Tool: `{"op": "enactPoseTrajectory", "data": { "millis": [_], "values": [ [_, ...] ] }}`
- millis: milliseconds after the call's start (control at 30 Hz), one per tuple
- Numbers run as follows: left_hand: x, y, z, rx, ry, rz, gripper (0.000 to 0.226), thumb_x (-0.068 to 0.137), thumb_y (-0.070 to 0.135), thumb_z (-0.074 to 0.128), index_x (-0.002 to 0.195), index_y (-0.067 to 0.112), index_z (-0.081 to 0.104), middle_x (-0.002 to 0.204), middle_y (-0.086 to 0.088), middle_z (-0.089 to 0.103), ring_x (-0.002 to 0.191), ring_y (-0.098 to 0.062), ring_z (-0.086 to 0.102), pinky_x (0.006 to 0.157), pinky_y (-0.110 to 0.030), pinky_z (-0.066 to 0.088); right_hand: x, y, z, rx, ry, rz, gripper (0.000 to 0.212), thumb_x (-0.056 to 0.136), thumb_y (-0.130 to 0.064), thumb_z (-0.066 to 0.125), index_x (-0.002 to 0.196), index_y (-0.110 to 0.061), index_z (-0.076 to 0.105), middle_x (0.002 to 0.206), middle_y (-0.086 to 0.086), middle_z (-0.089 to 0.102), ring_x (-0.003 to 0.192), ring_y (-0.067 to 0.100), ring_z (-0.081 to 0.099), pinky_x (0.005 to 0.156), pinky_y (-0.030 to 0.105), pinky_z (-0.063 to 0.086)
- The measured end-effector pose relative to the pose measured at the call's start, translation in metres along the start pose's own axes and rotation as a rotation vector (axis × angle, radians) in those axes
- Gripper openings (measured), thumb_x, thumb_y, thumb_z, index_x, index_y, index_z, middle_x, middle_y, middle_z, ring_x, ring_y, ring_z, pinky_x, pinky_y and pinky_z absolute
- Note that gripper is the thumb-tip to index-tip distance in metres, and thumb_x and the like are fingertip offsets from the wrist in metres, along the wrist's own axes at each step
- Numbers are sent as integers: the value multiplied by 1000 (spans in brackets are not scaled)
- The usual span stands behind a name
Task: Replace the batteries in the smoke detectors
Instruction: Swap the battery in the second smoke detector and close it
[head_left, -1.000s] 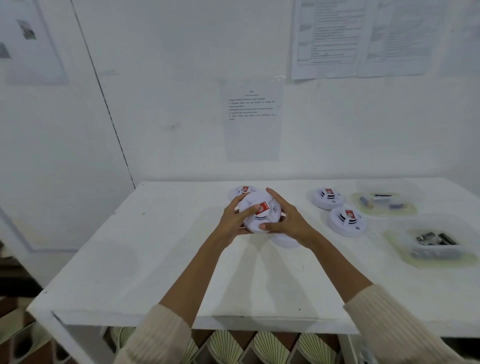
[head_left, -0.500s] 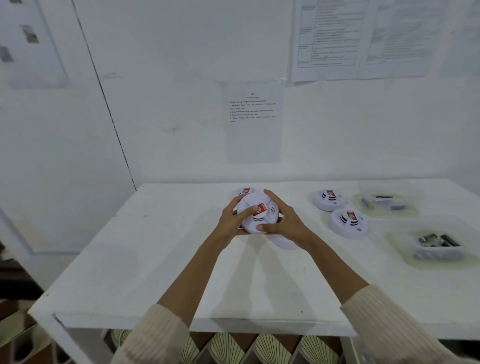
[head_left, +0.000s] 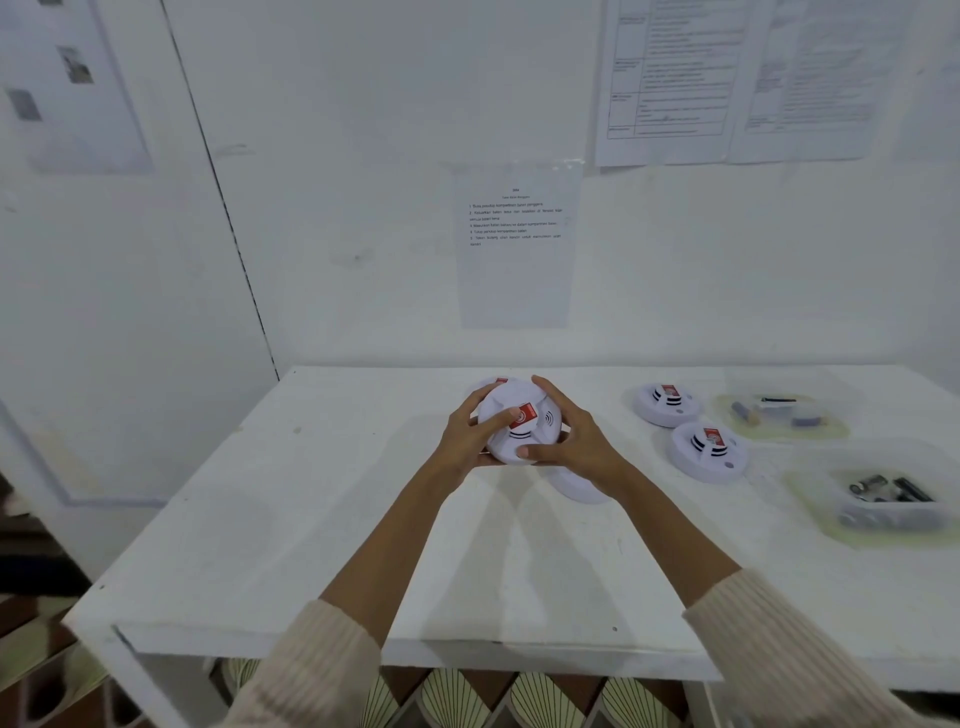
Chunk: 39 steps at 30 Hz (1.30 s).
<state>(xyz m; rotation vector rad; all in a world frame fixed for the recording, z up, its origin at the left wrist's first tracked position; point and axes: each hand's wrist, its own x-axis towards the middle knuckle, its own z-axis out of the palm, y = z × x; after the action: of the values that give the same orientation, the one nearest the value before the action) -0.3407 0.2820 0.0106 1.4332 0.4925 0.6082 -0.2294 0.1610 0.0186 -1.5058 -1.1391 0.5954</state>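
A round white smoke detector (head_left: 524, 415) with a red label is held a little above the white table (head_left: 291, 519), its face tilted toward me. My left hand (head_left: 465, 436) grips its left edge, thumb on the front by the label. My right hand (head_left: 574, 441) grips its right edge, fingers over the top and thumb at the lower rim. A white round part (head_left: 576, 486) lies on the table under my right wrist, mostly hidden. Another detector (head_left: 493, 383) peeks out behind the held one. Two more detectors (head_left: 666, 404) (head_left: 709, 451) lie to the right.
Two clear plastic containers sit at the right: the far one (head_left: 779, 413) holds a few batteries and small items, the near one (head_left: 883, 499) holds several batteries. Papers are taped to the white wall behind. The table's front edge is near me.
Both hands have kept their grip on the detector, and its red label has shifted slightly, so the detector appears turned a little between my hands.
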Motion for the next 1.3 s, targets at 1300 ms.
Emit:
{"op": "enactPoseTrajectory", "data": {
  "millis": [1300],
  "values": [
    [1,-4,-6,70,8,-115,50,87,22,64,134,22,46,134,-9,53,117,-32,54,89,-47,53,9,9,1,245,-7,105,44,91,-14,55,133,-23,43,131,4,53,114,24,53,67,23,57]
  ]
}}
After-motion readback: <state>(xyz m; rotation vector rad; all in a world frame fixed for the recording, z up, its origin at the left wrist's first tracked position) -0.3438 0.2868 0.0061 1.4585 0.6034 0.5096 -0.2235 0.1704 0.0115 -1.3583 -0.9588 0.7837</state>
